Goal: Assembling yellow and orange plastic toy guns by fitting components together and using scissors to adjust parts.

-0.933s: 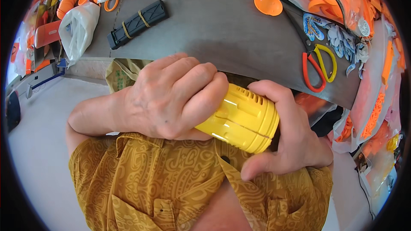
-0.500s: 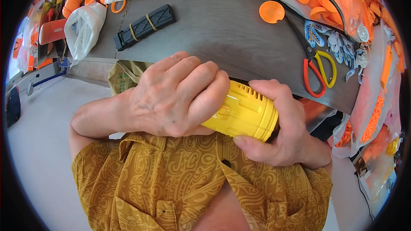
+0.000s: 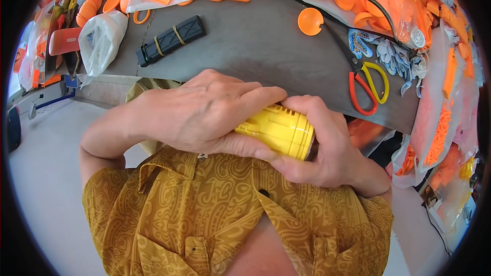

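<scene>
A yellow plastic cylinder-shaped piece [image 3: 279, 133] with ribs and a row of slots is held between my two hands, in front of my chest at the near table edge. My left hand [image 3: 204, 112] lies over its left part, fingers over the top and thumb along the near side. Around its right end my right hand [image 3: 327, 148] is wrapped, thumb and fingers on opposite sides. The left end of the piece is hidden under my left hand, and what that end is joined to cannot be seen.
The grey table [image 3: 245, 36] carries a black bar [image 3: 193, 28] with two rubber bands, an orange round cup [image 3: 310, 21] and red-and-yellow-handled scissors [image 3: 354, 89]. Bags of orange plastic parts [image 3: 353, 2] fill the far side. An open white bag [image 3: 102, 43] stands at left; blue-and-white stickers [image 3: 391, 56] lie at right.
My left hand has opened from a closed grip and flattened along the yellow piece, its thumb stretching toward the right hand. Both hands and the piece have shifted slightly left in the view.
</scene>
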A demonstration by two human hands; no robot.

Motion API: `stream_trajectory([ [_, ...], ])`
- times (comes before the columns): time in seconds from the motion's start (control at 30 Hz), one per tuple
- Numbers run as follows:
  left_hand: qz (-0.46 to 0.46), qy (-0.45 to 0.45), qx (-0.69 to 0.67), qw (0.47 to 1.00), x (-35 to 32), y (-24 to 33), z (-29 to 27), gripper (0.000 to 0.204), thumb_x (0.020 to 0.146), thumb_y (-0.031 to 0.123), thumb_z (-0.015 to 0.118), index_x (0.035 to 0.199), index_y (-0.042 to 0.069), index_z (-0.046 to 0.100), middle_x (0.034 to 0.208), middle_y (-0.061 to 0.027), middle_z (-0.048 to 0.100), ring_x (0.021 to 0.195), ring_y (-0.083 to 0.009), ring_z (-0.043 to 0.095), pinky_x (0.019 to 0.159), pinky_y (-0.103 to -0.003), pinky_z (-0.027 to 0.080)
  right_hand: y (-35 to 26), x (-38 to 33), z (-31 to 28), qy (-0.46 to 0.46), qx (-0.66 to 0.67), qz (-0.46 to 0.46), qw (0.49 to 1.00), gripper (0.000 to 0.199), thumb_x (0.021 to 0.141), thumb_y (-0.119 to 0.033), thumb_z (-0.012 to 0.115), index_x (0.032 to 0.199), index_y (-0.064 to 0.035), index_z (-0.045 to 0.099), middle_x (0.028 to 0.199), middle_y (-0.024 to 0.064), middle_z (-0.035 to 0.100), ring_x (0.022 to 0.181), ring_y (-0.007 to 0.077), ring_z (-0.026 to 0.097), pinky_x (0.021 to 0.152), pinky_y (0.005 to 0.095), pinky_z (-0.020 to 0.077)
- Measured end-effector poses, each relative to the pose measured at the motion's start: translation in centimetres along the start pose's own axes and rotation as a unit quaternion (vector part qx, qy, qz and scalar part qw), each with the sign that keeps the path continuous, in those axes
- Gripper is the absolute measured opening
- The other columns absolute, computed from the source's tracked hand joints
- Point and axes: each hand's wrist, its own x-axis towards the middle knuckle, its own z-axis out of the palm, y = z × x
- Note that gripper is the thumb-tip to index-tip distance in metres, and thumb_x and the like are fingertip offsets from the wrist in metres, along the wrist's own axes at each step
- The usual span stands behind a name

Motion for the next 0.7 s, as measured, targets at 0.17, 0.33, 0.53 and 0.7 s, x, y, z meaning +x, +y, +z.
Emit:
stream_trajectory([
  [0.17, -0.025, -0.011, -0.035, 0.999, 0.2, -0.4, 0.0, 0.055, 0.08, 0.038, 0.059, 0.108, -0.008, 0.047, 0.078, -0.0159, 0.056, 0.066, -0.0322, 0.057, 0.055, -0.038, 0.045, 0.2, -0.2, -0.5, -0.007, 0.028, 0.059, 0.998, 0.06, 0.067, -0.027, 0.072, 0.108, 0.0022, 0.039, 0.09, 0.0176, 0.055, 0.07, 0.0295, 0.06, 0.059, 0.034, 0.0478],
  [0.33, -0.031, 0.005, -0.047, 0.998, 0.0, -0.1, -0.1, 0.051, 0.081, 0.035, 0.059, 0.108, -0.007, 0.049, 0.075, -0.0157, 0.056, 0.065, -0.0328, 0.057, 0.057, -0.038, 0.045, 0.4, -0.3, -0.5, -0.007, -0.018, -0.046, 0.999, 0.061, 0.07, -0.03, 0.071, 0.11, 0.0018, 0.038, 0.09, 0.017, 0.051, 0.069, 0.031, 0.058, 0.057, 0.0357, 0.0469],
  [0.53, -0.089, -0.001, -0.074, 0.993, -0.2, -0.1, -0.2, 0.049, 0.081, 0.033, 0.059, 0.11, -0.005, 0.05, 0.077, -0.0168, 0.057, 0.068, -0.034, 0.057, 0.059, -0.038, 0.045, 1.4, 0.1, 0.0, -0.004, -0.038, -0.04, 0.998, 0.058, 0.07, -0.027, 0.07, 0.11, 0.0014, 0.039, 0.09, 0.0169, 0.05, 0.07, 0.0302, 0.056, 0.059, 0.0355, 0.0457],
  [0.7, -0.075, 0.033, -0.08, 0.993, -0.9, -0.6, -0.1, 0.044, 0.084, 0.028, 0.056, 0.114, -0.004, 0.048, 0.076, -0.0161, 0.056, 0.065, -0.0327, 0.056, 0.057, -0.037, 0.045, 1.4, 1.1, 0.0, -0.025, -0.025, -0.028, 0.999, 0.056, 0.073, -0.021, 0.068, 0.112, 0.0006, 0.036, 0.094, 0.0168, 0.052, 0.076, 0.027, 0.057, 0.064, 0.0335, 0.0463],
])
